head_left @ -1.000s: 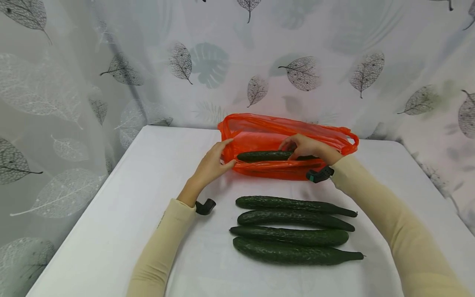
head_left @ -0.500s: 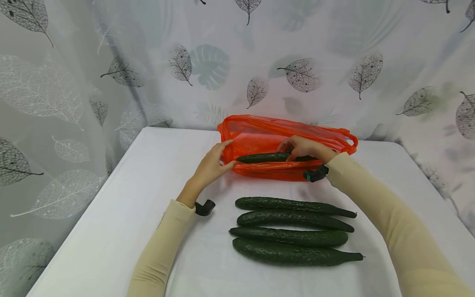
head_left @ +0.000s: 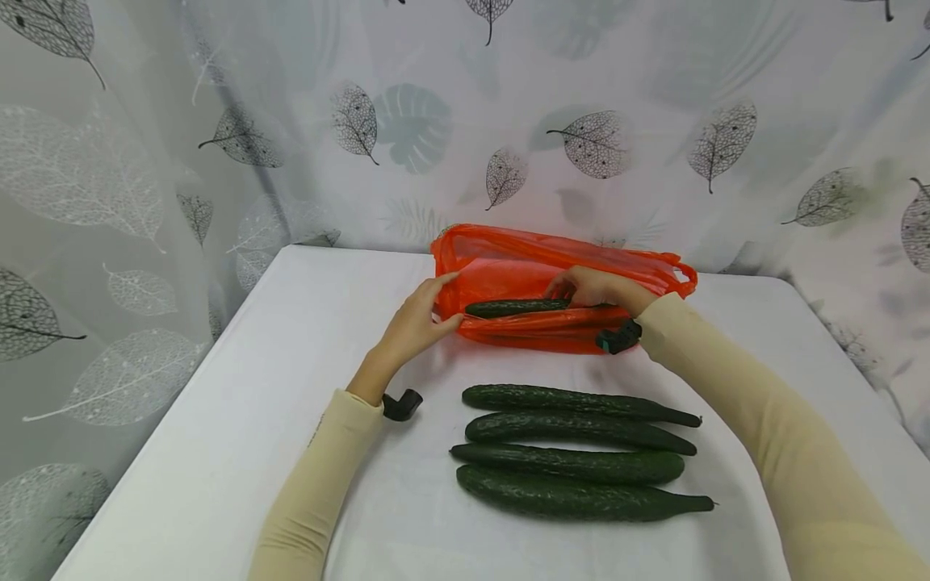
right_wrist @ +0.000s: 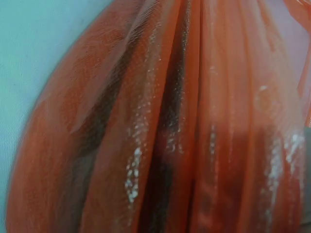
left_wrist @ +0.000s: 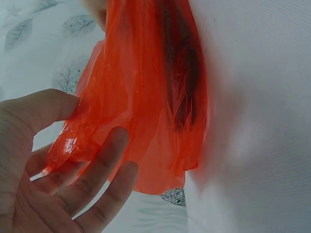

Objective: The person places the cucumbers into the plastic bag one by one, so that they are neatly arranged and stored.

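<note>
A red plastic bag (head_left: 501,278) lies on its side at the back of the table, its mouth facing up and forward. My right hand (head_left: 599,289) reaches into it and holds a dark green cucumber (head_left: 512,307) just behind the front rim. Part of those fingers is hidden by the bag. At the bag's left end, my left hand (head_left: 416,321) has thumb and fingers spread, touching the plastic; the left wrist view shows this hand (left_wrist: 73,174) with some fingers behind the red film (left_wrist: 131,97). Dark cucumber shapes (right_wrist: 167,126) show through the bag in the right wrist view.
Several cucumbers lie side by side in front of the bag, the nearest cucumber (head_left: 581,494) being the thickest. They rest on a white table (head_left: 218,452). A leaf-patterned curtain (head_left: 450,121) hangs behind and to both sides.
The cucumber in my right hand sits slightly lower in the bag, with less of it showing beyond the fingers. My left hand and the cucumbers on the table stay as they were.
</note>
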Demonstrator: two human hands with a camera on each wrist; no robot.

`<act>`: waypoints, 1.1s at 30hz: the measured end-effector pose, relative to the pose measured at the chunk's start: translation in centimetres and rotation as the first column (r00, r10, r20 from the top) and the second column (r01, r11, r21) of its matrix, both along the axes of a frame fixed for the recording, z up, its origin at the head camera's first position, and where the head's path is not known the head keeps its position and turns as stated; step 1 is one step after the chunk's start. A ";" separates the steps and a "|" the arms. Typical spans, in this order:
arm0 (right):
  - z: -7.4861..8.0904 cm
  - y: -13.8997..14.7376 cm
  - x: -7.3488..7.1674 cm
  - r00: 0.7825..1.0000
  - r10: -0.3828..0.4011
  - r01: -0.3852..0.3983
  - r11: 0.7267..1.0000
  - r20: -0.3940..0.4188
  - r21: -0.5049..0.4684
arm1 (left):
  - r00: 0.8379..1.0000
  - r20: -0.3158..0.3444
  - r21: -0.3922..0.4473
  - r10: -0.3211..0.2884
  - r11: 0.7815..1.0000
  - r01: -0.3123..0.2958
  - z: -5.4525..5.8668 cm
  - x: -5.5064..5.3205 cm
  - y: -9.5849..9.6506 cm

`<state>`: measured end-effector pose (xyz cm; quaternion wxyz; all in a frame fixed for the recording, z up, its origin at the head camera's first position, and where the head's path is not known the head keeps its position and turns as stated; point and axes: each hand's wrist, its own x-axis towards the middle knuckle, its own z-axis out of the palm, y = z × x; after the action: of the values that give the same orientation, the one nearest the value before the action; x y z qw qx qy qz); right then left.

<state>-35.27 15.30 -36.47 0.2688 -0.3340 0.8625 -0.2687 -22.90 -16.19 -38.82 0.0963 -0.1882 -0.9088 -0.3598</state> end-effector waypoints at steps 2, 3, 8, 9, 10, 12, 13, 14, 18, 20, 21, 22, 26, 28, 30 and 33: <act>-0.1 0.2 -0.1 1.000 0.017 -0.017 1.000 -0.013 0.000 | 1.000 0.001 0.000 0.000 1.000 0.000 0.0 0.0 0.0; -0.2 0.2 -0.1 1.000 0.013 -0.013 1.000 -0.014 0.008 | 1.000 0.000 0.000 0.000 1.000 0.000 0.0 0.0 0.0; 0.1 -0.4 0.6 0.999 -0.034 0.036 0.997 -0.032 0.061 | 1.000 -0.003 0.001 0.003 1.000 -0.003 0.1 0.0 0.1; 0.1 -0.5 0.8 0.999 -0.042 0.044 0.997 -0.033 0.062 | 1.000 -0.005 0.002 0.004 1.000 -0.004 0.1 0.0 0.1; 0.1 -0.5 0.9 0.998 -0.045 0.048 0.997 -0.035 0.061 | 1.000 -0.005 0.003 0.004 1.000 -0.004 0.0 0.0 0.1; 0.0 -0.5 1.0 0.998 -0.045 0.046 0.998 -0.039 0.047 | 1.000 -0.003 0.008 0.004 1.000 -0.004 0.0 0.0 0.1; -0.1 -0.5 1.1 0.998 -0.041 0.042 0.998 -0.037 0.038 | 1.000 -0.001 0.010 0.004 1.000 -0.004 0.0 0.0 0.1; -0.1 -0.5 1.1 0.999 -0.039 0.040 0.999 -0.033 0.027 | 1.000 0.002 0.011 0.002 1.000 -0.002 0.0 0.1 0.1; -0.2 -0.5 1.1 0.999 -0.038 0.038 0.999 -0.027 0.002 | 1.000 0.011 0.011 -0.007 1.000 0.007 0.1 0.1 0.0; -0.2 -0.7 1.1 0.999 -0.044 0.044 0.999 -0.024 -0.002 | 1.000 0.013 0.005 -0.007 1.000 0.007 0.1 0.1 0.0; -0.2 -0.8 1.2 0.999 -0.046 0.046 0.999 -0.025 -0.003 | 1.000 0.015 0.003 -0.005 1.000 0.005 0.1 0.1 0.0; -0.1 -0.9 1.2 0.999 -0.047 0.047 0.999 -0.024 -0.006 | 1.000 0.016 0.000 -0.003 1.000 0.003 0.0 0.1 0.0; -0.3 -1.2 1.2 0.999 -0.035 0.035 0.999 -0.023 -0.022 | 1.000 0.020 -0.004 -0.001 1.000 0.001 0.0 0.1 0.0; -0.5 -1.3 1.1 0.999 -0.030 0.029 0.999 -0.021 -0.029 | 1.000 0.020 -0.002 -0.006 1.000 0.006 0.0 0.1 0.1; -0.6 -1.4 1.1 0.999 -0.030 0.029 0.999 -0.019 -0.034 | 1.000 0.021 0.000 -0.009 1.000 0.009 0.0 0.1 0.1; -0.7 -1.5 1.2 0.999 -0.034 0.033 0.999 -0.016 -0.034 | 1.000 0.023 0.003 -0.012 1.000 0.012 0.1 0.1 0.1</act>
<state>-34.08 13.78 -37.20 0.2516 -0.3262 0.8655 -0.2850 -22.75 -16.13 -38.77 0.0841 -0.1896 -0.9081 -0.3637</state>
